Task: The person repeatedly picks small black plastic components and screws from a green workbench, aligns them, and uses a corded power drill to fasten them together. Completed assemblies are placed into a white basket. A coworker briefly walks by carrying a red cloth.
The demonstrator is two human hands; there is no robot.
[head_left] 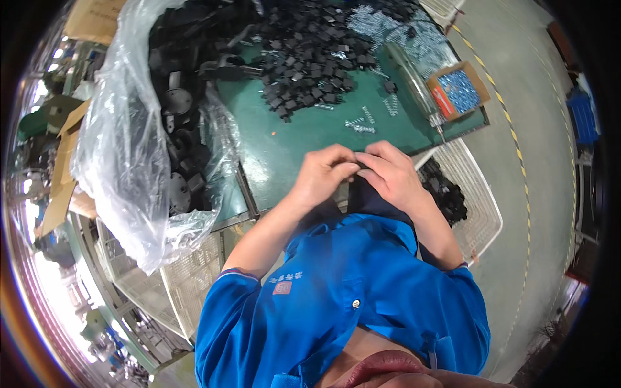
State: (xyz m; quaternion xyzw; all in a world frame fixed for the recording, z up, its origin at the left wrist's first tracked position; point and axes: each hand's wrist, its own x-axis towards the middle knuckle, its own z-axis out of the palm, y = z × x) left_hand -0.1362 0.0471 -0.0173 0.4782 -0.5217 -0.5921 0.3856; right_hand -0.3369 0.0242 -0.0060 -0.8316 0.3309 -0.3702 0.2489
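Blue work shirt [323, 278] is filling the bottom of the view, with bare forearms angling up from it. Left hand [323, 169] and right hand [394, 174] are meeting around the near edge of the green bench [278, 155], thumbs and fingers bending in toward each other. Can't tell if they're gripping anything, since the curled fingers are hiding whatever might be between them. Loose silver coil springs [363, 129] are lying just beyond, with a pile of small black blocky parts [304, 71] sitting farther back. Right forearm is partly covering a white plastic basket [482, 194]. Clear plastic bag [123, 149] is bunching at left beside hard-to-make-out dark parts. Grey-green floor [543, 161] is showing at right, yellow-and-black line [508, 123] running along it.
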